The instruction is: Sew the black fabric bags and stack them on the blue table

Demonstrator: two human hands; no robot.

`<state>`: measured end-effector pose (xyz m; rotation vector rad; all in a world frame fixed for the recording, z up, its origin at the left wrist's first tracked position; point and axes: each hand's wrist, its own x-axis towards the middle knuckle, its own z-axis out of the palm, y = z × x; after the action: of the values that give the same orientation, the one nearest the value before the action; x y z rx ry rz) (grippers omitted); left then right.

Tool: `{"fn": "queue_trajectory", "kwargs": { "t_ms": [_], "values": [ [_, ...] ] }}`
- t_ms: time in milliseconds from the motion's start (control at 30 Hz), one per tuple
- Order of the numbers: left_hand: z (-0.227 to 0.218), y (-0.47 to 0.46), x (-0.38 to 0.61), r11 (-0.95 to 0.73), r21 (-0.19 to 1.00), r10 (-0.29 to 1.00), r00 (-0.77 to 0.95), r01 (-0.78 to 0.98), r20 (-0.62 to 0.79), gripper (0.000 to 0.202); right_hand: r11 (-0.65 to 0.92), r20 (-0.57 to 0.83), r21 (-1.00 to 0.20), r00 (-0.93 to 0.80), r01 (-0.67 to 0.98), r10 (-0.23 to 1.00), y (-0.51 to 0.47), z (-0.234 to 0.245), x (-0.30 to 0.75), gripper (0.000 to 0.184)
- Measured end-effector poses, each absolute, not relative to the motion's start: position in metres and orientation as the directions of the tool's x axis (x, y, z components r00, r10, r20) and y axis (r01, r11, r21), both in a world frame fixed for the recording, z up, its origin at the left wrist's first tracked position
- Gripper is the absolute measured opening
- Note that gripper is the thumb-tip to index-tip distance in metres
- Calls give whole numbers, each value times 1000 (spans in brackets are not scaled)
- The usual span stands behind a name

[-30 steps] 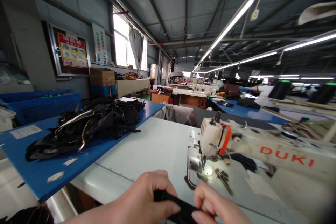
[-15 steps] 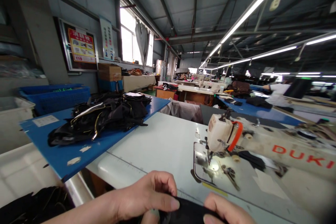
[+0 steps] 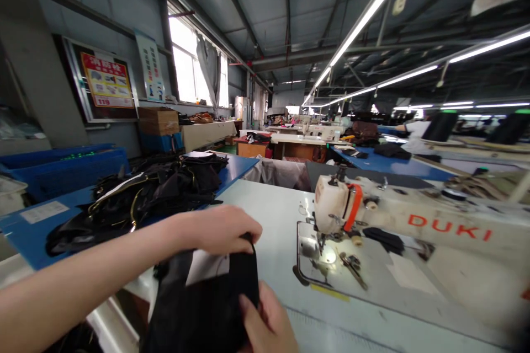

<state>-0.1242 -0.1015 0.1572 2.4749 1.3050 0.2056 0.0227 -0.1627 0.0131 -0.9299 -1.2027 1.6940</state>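
Fabric (image 3: pixel 194 311), black, one piece, head view: near, left of the sewing machine (image 3: pixel 333 207), in front of the left edge of the pale tabletop (image 3: pixel 275 218); white patch (image 3: pixel 209 267) on its face. Left hand (image 3: pixel 229 231): gripping the far corner, fingers curled over. Right hand (image 3: pixel 269 322): thumb and fingers pinching the right edge, nearer. Handling, as judged: edge best kept even and lightly taut between both grips, patch left uncreased. Bounds: black pile (image 3: pixel 165 193) on the blue tabletop (image 3: pixel 20 234), far left; metal fitting (image 3: pixel 354 270), right. Room for moving: pale surface between left hand and machine.
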Motion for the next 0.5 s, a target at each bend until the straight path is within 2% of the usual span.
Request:
{"fn": "queue_trajectory", "kwargs": {
  "t_ms": [67,100,200,267,333,433,500],
  "values": [
    [157,-69,-109,-565,209,813,582,799,-27,9,-300,-145,-855,-361,-422,921,-148,22,9,37],
    [150,-54,-99,-613,163,782,623,773,-10,10,-328,-180,-815,-330,-477,927,-140,24,9,35],
    [106,-23,-67,-679,163,724,690,716,-13,9,-454,-384,-736,-243,-503,891,-120,15,32,30],
    [72,-14,-50,-720,201,676,737,664,-12,6,-557,-527,-687,-209,-467,824,-113,1,57,29],
    [45,-11,-37,-743,247,645,764,622,16,4,-625,-601,-660,-206,-417,772,-111,-10,83,29],
    [26,-10,-28,-748,300,637,768,593,70,5,-671,-603,-694,-298,-260,740,-111,-13,115,27],
    [25,-8,-27,-746,321,637,765,583,91,5,-629,-557,-774,-387,-81,735,-109,-7,131,24]
  ]
}}
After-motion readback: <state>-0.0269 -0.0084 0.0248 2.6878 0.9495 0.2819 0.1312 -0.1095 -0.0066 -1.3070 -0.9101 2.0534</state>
